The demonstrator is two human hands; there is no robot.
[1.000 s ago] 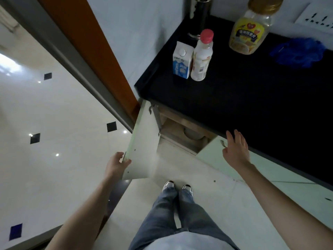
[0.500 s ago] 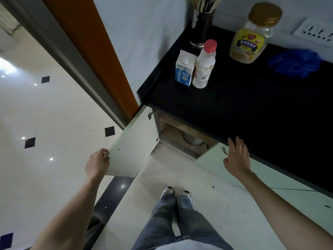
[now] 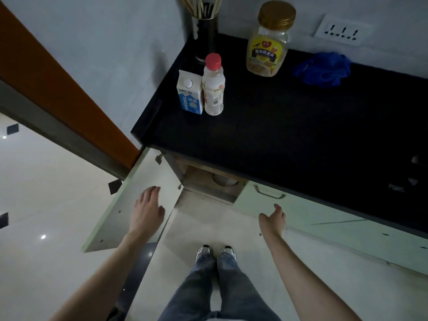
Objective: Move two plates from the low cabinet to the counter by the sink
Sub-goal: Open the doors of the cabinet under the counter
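Hands, two, both open and empty: left (image 3: 148, 210) against one swung-out cabinet door (image 3: 129, 209), right (image 3: 273, 220) apart.

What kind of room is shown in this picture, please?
Most likely a home kitchen: a dark counter carries a milk carton, a cereal jar and a chopstick holder, with an open low cabinet underneath.

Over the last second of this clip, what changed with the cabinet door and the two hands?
The left hand swung the cabinet door wide open, then released its grip on the door's edge and now lies open in front of its inner face. The right hand dropped away from the neighbouring door's handle, empty. The carton, bottle and jar stayed put on the counter.
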